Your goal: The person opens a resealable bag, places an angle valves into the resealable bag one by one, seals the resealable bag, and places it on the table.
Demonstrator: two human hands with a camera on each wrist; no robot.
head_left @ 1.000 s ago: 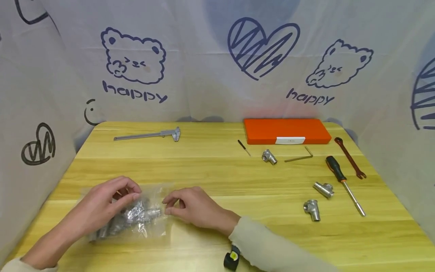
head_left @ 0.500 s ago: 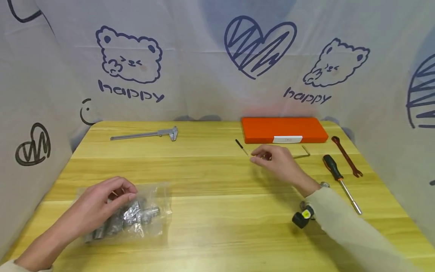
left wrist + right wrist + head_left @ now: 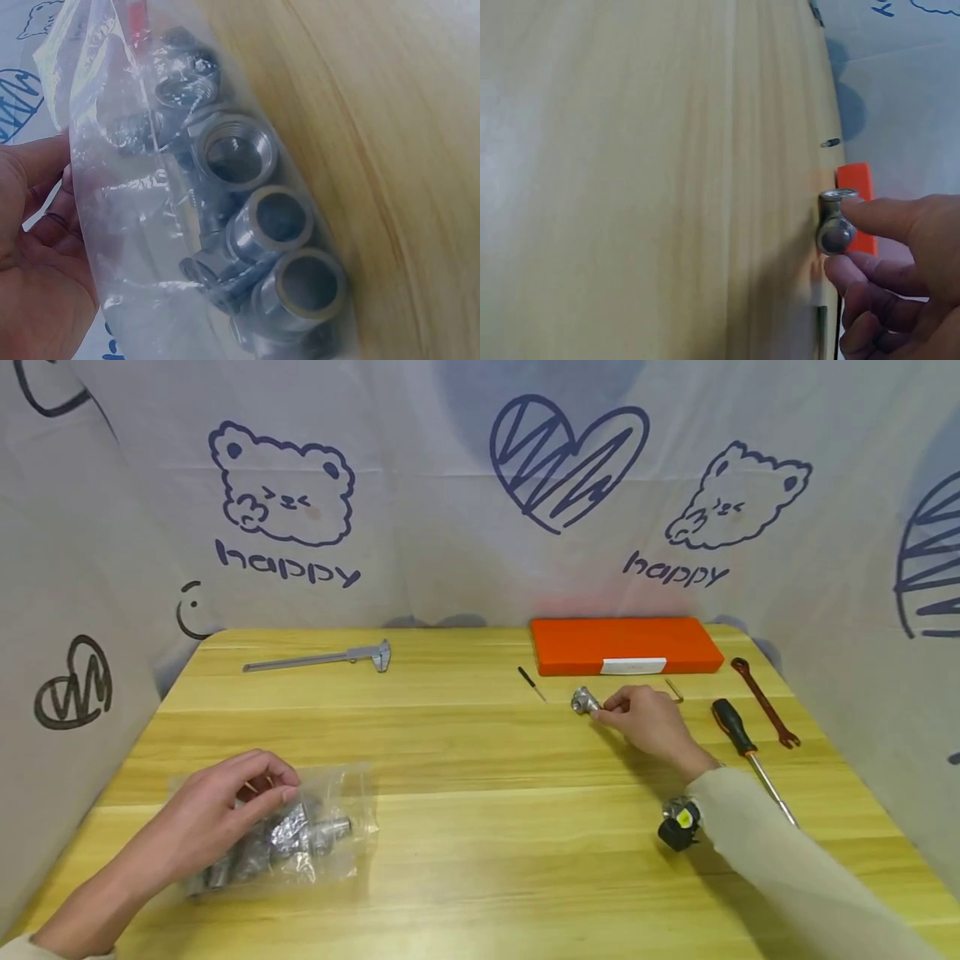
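Observation:
My left hand (image 3: 273, 785) rests curled on a clear plastic bag (image 3: 330, 814) of several steel pipe fittings (image 3: 296, 839) at the front left of the wooden table (image 3: 480, 777). In the left wrist view the bag (image 3: 150, 202) lies against the palm of my left hand (image 3: 34, 255), with threaded fittings (image 3: 240, 154) showing through it. My right hand (image 3: 606, 710) is at the back right, fingertips pinching a small steel tee fitting (image 3: 583, 701). The right wrist view shows my right hand's forefinger (image 3: 877, 217) on that fitting (image 3: 835, 223), the other fingers curled beside it.
An orange case (image 3: 626, 646) lies at the back right, a steel caliper (image 3: 322, 657) at the back left. A small black screwdriver (image 3: 532, 682), a hex key (image 3: 675, 690), a black-and-orange screwdriver (image 3: 738, 731) and a red wrench (image 3: 765, 703) surround my right hand. Printed cloth walls enclose the table.
My right hand left the bag, crossed to the back right and closed its fingertips on the tee fitting. My left hand stayed on the bag.

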